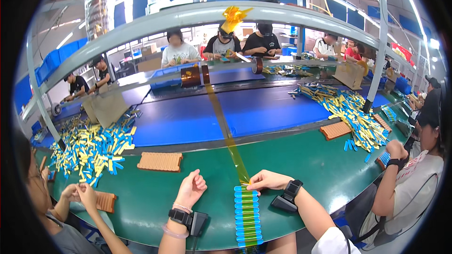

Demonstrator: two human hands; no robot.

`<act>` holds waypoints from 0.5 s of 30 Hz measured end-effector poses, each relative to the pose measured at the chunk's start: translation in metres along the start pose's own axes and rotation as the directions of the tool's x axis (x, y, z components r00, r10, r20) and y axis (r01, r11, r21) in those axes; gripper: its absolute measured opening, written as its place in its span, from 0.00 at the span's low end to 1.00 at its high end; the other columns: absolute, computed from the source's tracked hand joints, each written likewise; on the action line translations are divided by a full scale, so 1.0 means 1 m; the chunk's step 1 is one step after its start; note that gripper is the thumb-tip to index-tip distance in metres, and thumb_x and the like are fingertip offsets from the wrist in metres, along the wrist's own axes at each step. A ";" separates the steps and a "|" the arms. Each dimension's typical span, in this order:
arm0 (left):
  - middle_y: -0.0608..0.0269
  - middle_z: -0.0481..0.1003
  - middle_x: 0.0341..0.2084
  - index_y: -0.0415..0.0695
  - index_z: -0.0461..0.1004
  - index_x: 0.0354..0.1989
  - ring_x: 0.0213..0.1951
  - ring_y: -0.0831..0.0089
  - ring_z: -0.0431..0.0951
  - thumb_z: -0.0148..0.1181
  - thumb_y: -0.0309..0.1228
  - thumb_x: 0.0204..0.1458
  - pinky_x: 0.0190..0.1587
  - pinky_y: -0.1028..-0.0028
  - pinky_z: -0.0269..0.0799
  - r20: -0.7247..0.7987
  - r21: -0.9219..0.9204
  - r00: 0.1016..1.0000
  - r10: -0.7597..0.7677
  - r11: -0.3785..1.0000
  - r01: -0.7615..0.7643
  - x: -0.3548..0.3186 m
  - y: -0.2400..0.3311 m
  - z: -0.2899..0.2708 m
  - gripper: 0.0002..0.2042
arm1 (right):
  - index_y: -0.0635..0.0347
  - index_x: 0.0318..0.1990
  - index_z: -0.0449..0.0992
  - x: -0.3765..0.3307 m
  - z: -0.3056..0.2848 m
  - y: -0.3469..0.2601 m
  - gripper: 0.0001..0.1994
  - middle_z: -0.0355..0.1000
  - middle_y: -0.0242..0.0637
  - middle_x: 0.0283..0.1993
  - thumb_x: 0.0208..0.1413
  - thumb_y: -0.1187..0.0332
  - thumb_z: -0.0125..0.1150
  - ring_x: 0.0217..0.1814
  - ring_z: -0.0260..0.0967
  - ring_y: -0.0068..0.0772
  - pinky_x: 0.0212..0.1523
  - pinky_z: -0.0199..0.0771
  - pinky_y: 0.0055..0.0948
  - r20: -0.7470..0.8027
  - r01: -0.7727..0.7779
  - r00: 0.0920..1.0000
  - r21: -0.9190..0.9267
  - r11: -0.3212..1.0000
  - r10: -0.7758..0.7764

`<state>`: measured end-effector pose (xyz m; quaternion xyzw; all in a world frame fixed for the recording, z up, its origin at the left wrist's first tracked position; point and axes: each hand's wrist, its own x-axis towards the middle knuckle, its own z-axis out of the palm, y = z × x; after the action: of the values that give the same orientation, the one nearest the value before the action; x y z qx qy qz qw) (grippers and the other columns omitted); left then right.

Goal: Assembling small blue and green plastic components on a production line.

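Observation:
A row of slim blue sticks [241, 225] lies side by side on the green table, running down to its near edge. A strip of translucent yellow tape [238, 162] crosses their middles and stretches up to a brown tape roll [205, 74] on the bar. At the row's far end, my right hand [269, 179] pinches the tape beside the topmost stick. My left hand [192, 189] is raised to the left of the row, fingers curled in and nothing visible in them. Both wrists wear black devices.
Ridged orange-brown trays [160, 161] lie on the green table [155, 197]. Piles of blue and yellow pieces [89, 153] stand at left and right [353, 117]. A blue conveyor belt [273, 110] runs beyond. People sit close on both sides and across.

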<state>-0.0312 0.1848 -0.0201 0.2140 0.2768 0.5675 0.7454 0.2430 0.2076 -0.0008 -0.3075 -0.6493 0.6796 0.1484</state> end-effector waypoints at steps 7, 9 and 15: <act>0.71 0.55 0.09 0.46 0.57 0.14 0.15 0.80 0.55 0.47 0.32 0.52 0.21 0.80 0.52 0.011 0.012 1.000 -0.008 1.000 0.008 0.000 -0.002 0.005 0.15 | 0.64 0.27 0.74 -0.004 0.000 -0.002 0.13 0.65 0.26 0.20 0.50 0.61 0.56 0.22 0.58 0.13 0.27 0.59 0.14 -0.004 -0.011 1.000 -0.017 1.000 0.011; 0.71 0.54 0.09 0.47 0.55 0.14 0.15 0.80 0.54 0.46 0.31 0.52 0.20 0.80 0.52 -0.028 0.036 1.000 0.003 0.999 -0.002 -0.001 0.001 0.007 0.15 | 0.63 0.27 0.74 -0.001 0.000 -0.003 0.13 0.65 0.26 0.20 0.50 0.61 0.56 0.22 0.59 0.13 0.28 0.59 0.14 -0.005 -0.017 1.000 -0.023 1.000 0.017; 0.71 0.54 0.09 0.47 0.55 0.14 0.15 0.80 0.54 0.46 0.32 0.52 0.20 0.80 0.51 -0.014 0.046 1.000 -0.001 0.999 0.002 0.002 0.003 0.009 0.15 | 0.63 0.27 0.74 -0.001 -0.003 -0.003 0.12 0.67 0.27 0.20 0.49 0.61 0.57 0.22 0.61 0.14 0.26 0.61 0.15 0.001 0.008 1.000 0.007 1.000 -0.008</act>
<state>-0.0275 0.1874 -0.0117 0.2271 0.2952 0.5619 0.7386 0.2446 0.2097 0.0024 -0.3040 -0.6481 0.6815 0.1521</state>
